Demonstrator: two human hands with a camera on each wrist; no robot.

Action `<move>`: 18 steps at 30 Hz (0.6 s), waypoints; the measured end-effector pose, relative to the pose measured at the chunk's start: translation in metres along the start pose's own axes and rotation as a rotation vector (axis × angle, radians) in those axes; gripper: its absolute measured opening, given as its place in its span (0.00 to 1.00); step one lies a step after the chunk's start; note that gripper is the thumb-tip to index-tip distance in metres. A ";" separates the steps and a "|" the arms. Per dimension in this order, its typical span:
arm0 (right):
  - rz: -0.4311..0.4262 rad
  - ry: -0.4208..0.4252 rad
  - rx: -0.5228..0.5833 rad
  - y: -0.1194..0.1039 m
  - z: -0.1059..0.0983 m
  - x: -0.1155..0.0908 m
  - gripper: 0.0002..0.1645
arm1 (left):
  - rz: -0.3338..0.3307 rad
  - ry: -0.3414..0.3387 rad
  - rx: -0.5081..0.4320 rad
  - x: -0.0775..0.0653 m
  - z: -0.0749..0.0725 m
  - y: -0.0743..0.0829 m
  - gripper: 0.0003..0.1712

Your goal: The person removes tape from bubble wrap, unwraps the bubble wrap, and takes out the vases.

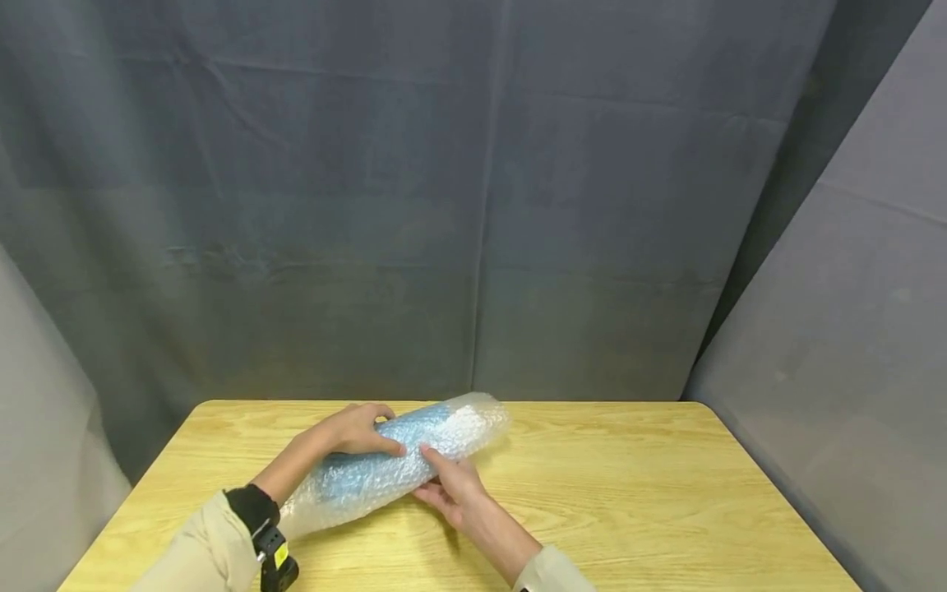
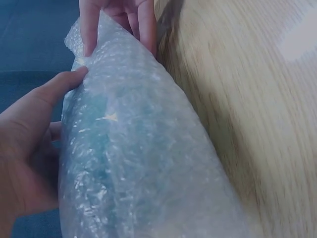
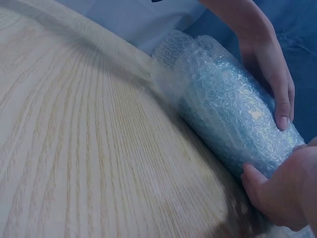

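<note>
A long roll of clear bubble wrap (image 1: pixel 473 425) with something blue inside lies slantwise over the table, its right end farther back. My left hand (image 1: pixel 355 430) grips its far side near the middle, thumb on top. From the near side my right hand (image 1: pixel 457 487) holds it, thumb over the wrap and the other fingers under it. Loose wrap juts past the blue part at both ends. In the left wrist view the roll (image 2: pixel 133 148) fills the middle, and its flattened open end shows in the right wrist view (image 3: pixel 171 64). The blue content's shape is hidden by the wrap.
The wood-grain table (image 1: pixel 629 493) reaches back to a dark grey curtain (image 1: pixel 370 205). Pale cloth panels stand on the left (image 1: pixel 44 411) and on the right (image 1: pixel 851 329). A black wrist camera (image 1: pixel 277 559) is strapped at the left sleeve.
</note>
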State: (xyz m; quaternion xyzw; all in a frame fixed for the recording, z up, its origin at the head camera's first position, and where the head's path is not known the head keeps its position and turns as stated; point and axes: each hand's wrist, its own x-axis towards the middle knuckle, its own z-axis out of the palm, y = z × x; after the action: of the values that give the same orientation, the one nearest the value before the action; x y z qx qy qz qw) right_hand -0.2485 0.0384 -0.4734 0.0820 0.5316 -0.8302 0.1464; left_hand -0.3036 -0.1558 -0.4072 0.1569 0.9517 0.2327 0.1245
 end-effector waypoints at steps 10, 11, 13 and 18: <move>-0.024 0.003 -0.017 0.001 -0.004 0.001 0.33 | 0.014 0.025 -0.016 -0.003 0.002 0.007 0.42; -0.024 0.005 -0.025 0.000 -0.004 0.001 0.33 | 0.015 0.030 -0.018 -0.003 0.002 0.007 0.41; -0.023 0.009 -0.044 -0.001 -0.006 0.001 0.34 | 0.020 0.040 -0.022 -0.004 0.003 0.009 0.39; -0.020 0.014 -0.077 -0.004 -0.008 -0.001 0.36 | 0.029 0.059 -0.063 -0.005 0.007 0.011 0.38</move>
State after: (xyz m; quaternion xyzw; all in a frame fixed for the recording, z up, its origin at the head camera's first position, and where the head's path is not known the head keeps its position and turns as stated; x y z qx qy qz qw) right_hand -0.2495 0.0478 -0.4731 0.0765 0.5649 -0.8100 0.1374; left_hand -0.2943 -0.1458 -0.4072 0.1597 0.9448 0.2688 0.0978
